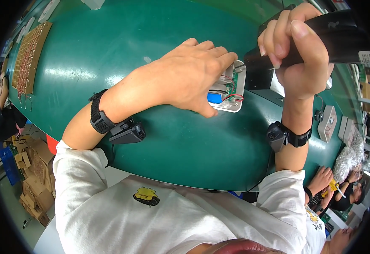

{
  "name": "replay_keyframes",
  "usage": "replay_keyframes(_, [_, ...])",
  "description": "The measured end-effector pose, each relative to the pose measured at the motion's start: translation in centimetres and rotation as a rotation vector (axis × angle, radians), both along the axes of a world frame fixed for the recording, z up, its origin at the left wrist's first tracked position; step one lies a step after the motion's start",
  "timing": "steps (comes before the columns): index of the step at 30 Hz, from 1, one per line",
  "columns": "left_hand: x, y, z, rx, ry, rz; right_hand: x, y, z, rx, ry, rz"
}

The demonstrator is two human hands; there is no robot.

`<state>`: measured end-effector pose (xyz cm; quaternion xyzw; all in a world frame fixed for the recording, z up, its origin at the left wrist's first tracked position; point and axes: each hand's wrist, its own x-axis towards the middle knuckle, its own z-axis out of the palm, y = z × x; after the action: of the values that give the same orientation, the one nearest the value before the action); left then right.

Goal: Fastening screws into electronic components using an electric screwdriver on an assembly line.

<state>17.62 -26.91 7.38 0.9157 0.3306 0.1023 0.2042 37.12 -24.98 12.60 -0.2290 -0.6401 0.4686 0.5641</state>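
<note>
My left hand [191, 78] reaches across the green table and lies over a white plastic housing [232, 108], its fingers and thumb around the sides. Inside the housing are a green circuit board [233, 86], a blue battery-like block [214, 98] and thin red wires. To the right, my right hand [299, 55] is raised and closed around a thick black bar-shaped part [343, 36]. A dark box-shaped body [259, 72] stands below that part, right beside the housing. The kind of this black equipment cannot be made out. My palm hides part of the housing.
A tan grid board [32, 59] with red wires lies at the far left. White housings [327, 123] and a clear plastic bag [346, 158] are on the right, near a co-worker's hands with a yellow tool [334, 185]. Cardboard boxes [36, 178] are piled at lower left.
</note>
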Motion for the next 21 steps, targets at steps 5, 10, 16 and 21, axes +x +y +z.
replay_keyframes(5, [-0.07, 0.08, 0.10, -0.018, 0.012, -0.003, 0.07, 0.02, 0.32, -0.035, -0.024, 0.002])
replay_keyframes(10, [-0.11, 0.17, 0.05, -0.019, 0.009, -0.001, 0.06, 0.35, 0.42, 0.020, -0.028, 0.031])
replay_keyframes(16, [-0.08, 0.12, -0.05, -0.007, -0.001, -0.006, 0.10, 0.38, -0.04, 0.041, -0.015, -0.011])
replay_keyframes(21, [-0.06, 0.10, -0.07, 0.000, -0.010, -0.001, 0.29, 0.77, 0.13, 0.091, -0.079, 0.049])
